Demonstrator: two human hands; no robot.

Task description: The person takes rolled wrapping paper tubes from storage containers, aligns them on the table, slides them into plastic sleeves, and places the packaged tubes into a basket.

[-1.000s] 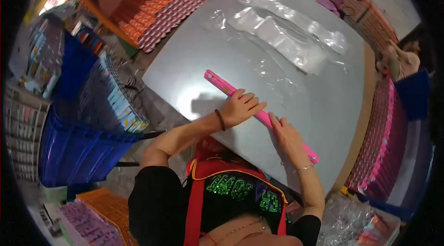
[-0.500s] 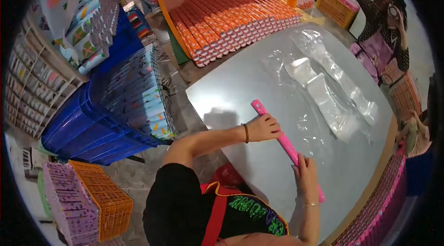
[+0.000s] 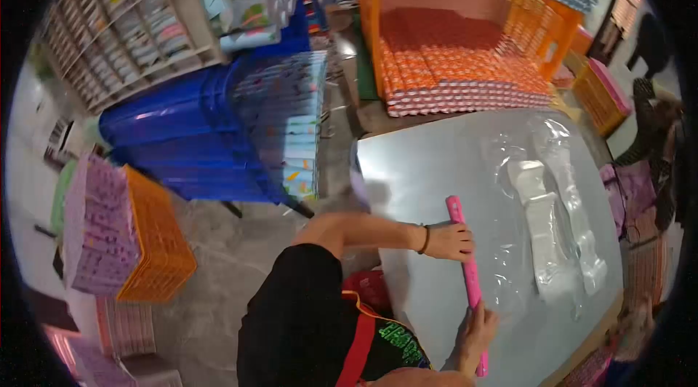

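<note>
A long, slim pink patterned roll [image 3: 472,281], like rolled wrapping paper, lies lengthwise over the grey tabletop [image 3: 418,263]. My left hand [image 3: 447,241], with a dark band at its wrist, is closed over the roll's upper part. Further down, my right hand [image 3: 480,329] grips the same roll near its lower end. To the right of the roll, clear plastic sleeves [image 3: 549,241] lie flat on the table, with whitish stacked strips among them. Both ends of the roll stick out beyond my hands.
An orange crate [image 3: 369,30] full of orange rolls stands beyond the table. To the left are a blue bin [image 3: 167,125] with light-blue rolls and an orange basket [image 3: 156,241] with purple rolls. Another person [image 3: 651,147] is at the right edge.
My view has turned leftward, so the table and crates appear further right. Both hands stay on the pink roll, which now looks more upright in the picture.
</note>
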